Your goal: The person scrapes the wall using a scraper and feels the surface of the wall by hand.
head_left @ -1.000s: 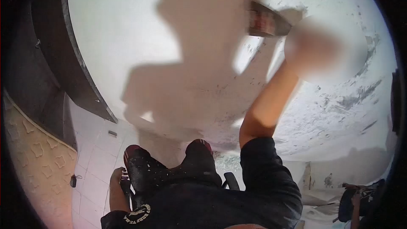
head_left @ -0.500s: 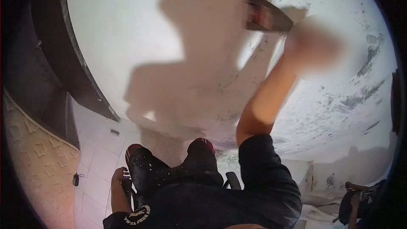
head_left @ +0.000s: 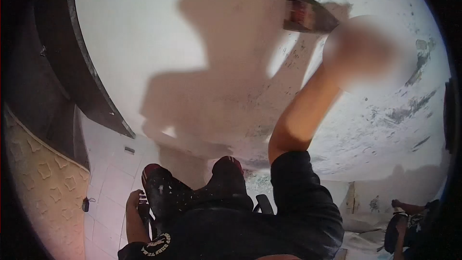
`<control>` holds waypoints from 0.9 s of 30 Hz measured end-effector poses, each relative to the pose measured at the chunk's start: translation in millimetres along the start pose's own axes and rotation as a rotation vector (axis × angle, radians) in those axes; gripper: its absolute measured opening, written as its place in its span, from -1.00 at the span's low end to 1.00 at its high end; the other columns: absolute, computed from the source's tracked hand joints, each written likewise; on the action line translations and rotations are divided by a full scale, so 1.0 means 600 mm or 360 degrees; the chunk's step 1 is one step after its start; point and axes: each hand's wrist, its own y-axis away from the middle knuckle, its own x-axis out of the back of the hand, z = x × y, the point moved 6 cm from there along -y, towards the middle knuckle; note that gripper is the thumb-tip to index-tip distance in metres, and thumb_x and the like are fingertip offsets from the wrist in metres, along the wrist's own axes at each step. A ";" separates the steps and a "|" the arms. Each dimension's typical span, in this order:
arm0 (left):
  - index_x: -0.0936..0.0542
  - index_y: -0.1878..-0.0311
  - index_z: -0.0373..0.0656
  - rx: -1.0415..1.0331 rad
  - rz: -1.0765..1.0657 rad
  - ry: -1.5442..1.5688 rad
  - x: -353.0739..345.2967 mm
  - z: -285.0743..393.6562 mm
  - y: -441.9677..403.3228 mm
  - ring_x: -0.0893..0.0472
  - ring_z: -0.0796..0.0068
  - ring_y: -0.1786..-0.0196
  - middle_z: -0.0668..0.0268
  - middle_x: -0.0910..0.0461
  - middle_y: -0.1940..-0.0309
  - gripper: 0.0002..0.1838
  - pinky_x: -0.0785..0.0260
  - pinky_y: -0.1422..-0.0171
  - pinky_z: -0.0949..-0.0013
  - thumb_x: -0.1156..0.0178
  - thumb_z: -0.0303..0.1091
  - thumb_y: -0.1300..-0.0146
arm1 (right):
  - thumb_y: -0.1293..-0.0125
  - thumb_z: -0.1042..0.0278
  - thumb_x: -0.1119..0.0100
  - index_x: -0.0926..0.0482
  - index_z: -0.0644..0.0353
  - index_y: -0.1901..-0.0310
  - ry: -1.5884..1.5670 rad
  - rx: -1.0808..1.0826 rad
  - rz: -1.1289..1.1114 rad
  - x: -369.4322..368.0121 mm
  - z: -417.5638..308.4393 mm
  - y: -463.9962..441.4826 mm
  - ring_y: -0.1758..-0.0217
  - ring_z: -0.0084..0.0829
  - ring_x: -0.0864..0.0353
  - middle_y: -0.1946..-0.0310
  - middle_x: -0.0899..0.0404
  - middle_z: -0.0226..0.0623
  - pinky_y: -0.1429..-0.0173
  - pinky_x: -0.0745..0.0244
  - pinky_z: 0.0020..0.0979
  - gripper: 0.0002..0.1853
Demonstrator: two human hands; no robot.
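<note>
My right arm reaches up to the wall [head_left: 130,38], where a scraper-like tool [head_left: 308,14] with a broad dark blade lies against the surface. The tool's narrow end runs into my right hand [head_left: 365,50], which is blurred, so its fingers are hidden. Low on the left, my left hand [head_left: 136,198] hangs beside my left knee at a dark armrest-like bar [head_left: 143,209]. Its fingers show in part, slightly curled, and whether they touch the bar is unclear. My shadow falls across the wall.
A dark door or panel [head_left: 79,53] stands at the left, with a patterned yellowish surface [head_left: 43,173] below it. Pale floor tiles [head_left: 108,178] hold a small dark object [head_left: 129,150]. Another person's arm [head_left: 400,240] and dark clothing show at the lower right.
The tool in my right hand has moved up, then slightly right along the wall. My left hand stays beside the knee. The other person at the lower right has shifted.
</note>
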 end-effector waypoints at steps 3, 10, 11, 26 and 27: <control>-0.46 0.01 -0.33 0.0152 0.0046 -0.0037 -0.004 0.004 0.011 -0.56 0.04 0.37 -0.06 -0.54 0.26 -0.60 -0.52 0.28 0.06 -0.02 -0.18 -0.25 | -0.38 0.04 0.22 0.04 -0.10 0.71 -0.0066 -0.0397 -0.0023 -0.013 0.045 0.009 0.73 -0.57 0.18 0.80 0.14 -0.57 0.63 0.17 -0.48 -0.51; -0.47 0.03 -0.36 0.0123 0.0048 -0.0038 -0.011 0.011 0.011 -0.60 0.10 0.30 0.01 -0.58 0.21 -0.61 -0.52 0.23 0.10 0.00 -0.20 -0.27 | -0.47 -0.02 0.35 0.04 -0.08 0.70 0.0127 -0.0118 0.0075 0.020 0.002 0.034 0.81 -0.62 0.20 0.86 0.13 -0.61 0.75 0.10 -0.55 -0.47; -0.46 0.02 -0.34 0.0083 0.0025 -0.0091 -0.010 0.012 0.007 -0.60 0.09 0.29 0.00 -0.58 0.22 -0.61 -0.52 0.23 0.09 -0.01 -0.19 -0.26 | -0.48 0.00 0.35 0.05 -0.08 0.69 -0.0054 -0.0073 0.0051 0.019 -0.016 0.025 0.81 -0.60 0.19 0.85 0.14 -0.59 0.75 0.11 -0.54 -0.48; -0.48 0.04 -0.28 0.0088 0.0008 -0.0129 -0.005 0.014 0.021 -0.63 0.11 0.33 0.02 -0.62 0.24 -0.62 -0.52 0.24 0.11 -0.06 -0.17 -0.22 | -0.50 -0.02 0.43 0.11 -0.13 0.72 0.0089 -0.0147 0.0256 0.057 -0.010 0.061 0.83 -0.61 0.21 0.87 0.16 -0.61 0.76 0.19 -0.55 -0.44; -0.49 0.07 -0.28 0.0123 0.0064 -0.0174 -0.007 0.019 0.033 -0.64 0.10 0.30 0.01 -0.62 0.23 -0.63 -0.52 0.24 0.10 -0.06 -0.17 -0.21 | -0.51 -0.01 0.45 0.10 -0.12 0.71 -0.0252 -0.0116 0.0102 0.063 -0.038 0.054 0.83 -0.59 0.20 0.86 0.16 -0.59 0.76 0.17 -0.55 -0.46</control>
